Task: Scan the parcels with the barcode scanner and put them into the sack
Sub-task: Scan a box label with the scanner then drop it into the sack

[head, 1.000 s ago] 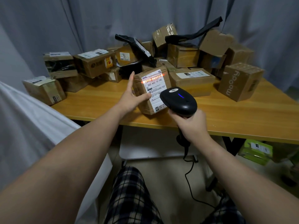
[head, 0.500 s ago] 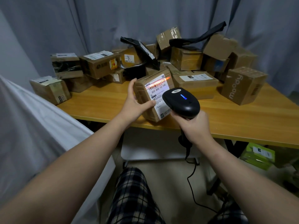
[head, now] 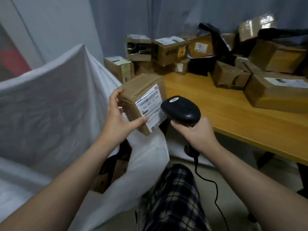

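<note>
My left hand [head: 119, 118] grips a brown cardboard parcel [head: 136, 95] with a white shipping label, held in the air off the table's left end, above the white sack's [head: 50, 104] opening. My right hand [head: 194, 132] holds the black barcode scanner [head: 180, 109] by its handle, its head just right of the parcel's label. No scan light shows on the label. A dark parcel and a brown one lie inside the sack below.
Several cardboard parcels [head: 168, 49] and black mailer bags [head: 215, 40] are piled on the wooden table [head: 225, 112] at the back and right. The scanner's cable [head: 215, 189] hangs down past my checked trousers. A grey curtain hangs behind.
My left hand has lifted the parcel off the table and carried it left over the sack. The red scan line is gone from the label. My view has swung left.
</note>
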